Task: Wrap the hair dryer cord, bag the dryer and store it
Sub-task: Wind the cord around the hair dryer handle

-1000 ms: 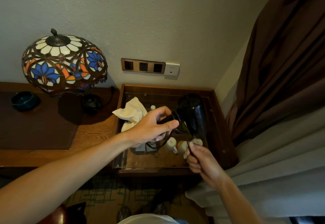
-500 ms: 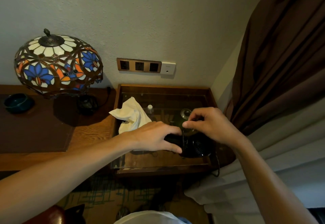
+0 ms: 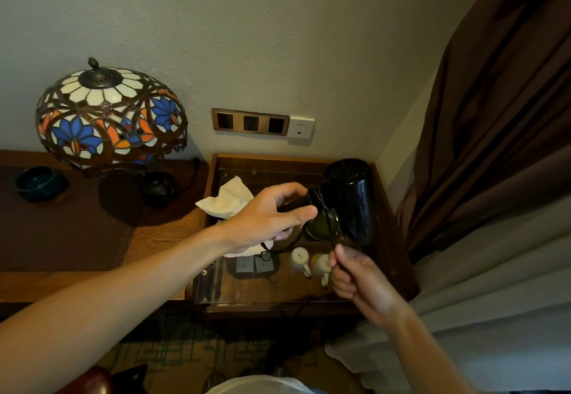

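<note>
A black hair dryer [image 3: 349,195] hangs above a glass-topped wooden table [image 3: 383,208], its barrel upright with the rear grille at the top. My left hand [image 3: 265,217] is closed around its handle, where several turns of black cord [image 3: 323,200] are wound. My right hand [image 3: 355,273], below the barrel, pinches a run of the cord that leads up to the handle. A crumpled pale cloth bag [image 3: 228,197] lies on the table behind my left hand.
Under the glass sit two white cups [image 3: 309,262], sachets [image 3: 255,265] and a dark kettle [image 3: 319,226]. A stained-glass lamp [image 3: 108,121] and a teal bowl [image 3: 38,181] stand on the desk at left. Wall sockets [image 3: 250,122] above; brown curtain [image 3: 494,130] at right.
The dryer has been lifted from the glass back to upright. My right hand has swung from above the handle down to below the barrel, carrying the cord around.
</note>
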